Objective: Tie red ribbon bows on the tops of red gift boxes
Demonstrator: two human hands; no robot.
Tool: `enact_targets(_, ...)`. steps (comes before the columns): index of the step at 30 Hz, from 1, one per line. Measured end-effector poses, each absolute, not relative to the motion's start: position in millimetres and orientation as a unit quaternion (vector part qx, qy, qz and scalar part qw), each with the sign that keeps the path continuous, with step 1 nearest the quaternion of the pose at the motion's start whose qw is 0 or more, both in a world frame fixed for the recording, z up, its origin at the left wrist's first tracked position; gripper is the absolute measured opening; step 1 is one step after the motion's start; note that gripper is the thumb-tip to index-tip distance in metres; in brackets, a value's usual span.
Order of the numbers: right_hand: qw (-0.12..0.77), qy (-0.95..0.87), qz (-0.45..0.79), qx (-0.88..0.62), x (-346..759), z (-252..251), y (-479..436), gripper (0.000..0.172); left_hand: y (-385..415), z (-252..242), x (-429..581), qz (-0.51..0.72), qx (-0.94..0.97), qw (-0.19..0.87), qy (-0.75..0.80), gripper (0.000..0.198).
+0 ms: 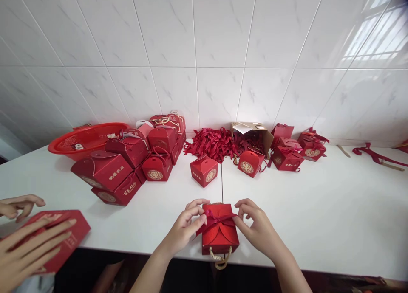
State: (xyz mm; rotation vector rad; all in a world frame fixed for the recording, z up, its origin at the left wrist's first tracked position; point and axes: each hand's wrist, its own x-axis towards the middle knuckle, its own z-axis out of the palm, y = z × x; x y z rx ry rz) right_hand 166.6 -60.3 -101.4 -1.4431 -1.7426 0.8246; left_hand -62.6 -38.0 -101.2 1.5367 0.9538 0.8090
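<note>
A small red gift box (219,238) with a gold rope handle (219,261) sits at the table's front edge. Across its folded top lies a dark red ribbon (219,218), crossed or tied into a bow at the middle. On the box's left side, my left hand (185,227) pinches one side of the ribbon between thumb and fingers. My right hand (256,229) has the ribbon's other side at its thumb and fingertips, by the box's right edge. Just beyond stands a closed red box (204,172) with a gold round emblem.
Stacked red boxes (105,172) and a red plastic basin (91,136) fill the back left. A ribbon heap (212,143) lies beside an open cardboard box (267,142). More red boxes (287,157) stand right. At far left, another person's hands (32,246) are on a red carton (79,229).
</note>
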Motion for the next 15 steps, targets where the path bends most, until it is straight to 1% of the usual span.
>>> enact_targets(3, 0.357, -0.675, 0.314, -0.565, 171, -106, -61, 0.018, -39, -104, -60, 0.365, 0.635, 0.524, 0.435, 0.03)
enact_targets(9, 0.374, -0.679, 0.255, -0.578, 182, -118, -64, 0.015, -42, -111, -66, 0.344, 0.705, 0.35, 0.512, 0.029)
enact_targets(13, 0.378, -0.672, 0.277, -0.573, 182, -122, -67, 0.015, -44, -116, -68, 0.345, 0.715, 0.235, 0.561, 0.029)
enact_targets(15, 0.377, -0.668, 0.298, -0.568, 183, -124, -67, 0.017, -45, -118, -70, 0.35, 0.704, 0.234, 0.571, 0.029)
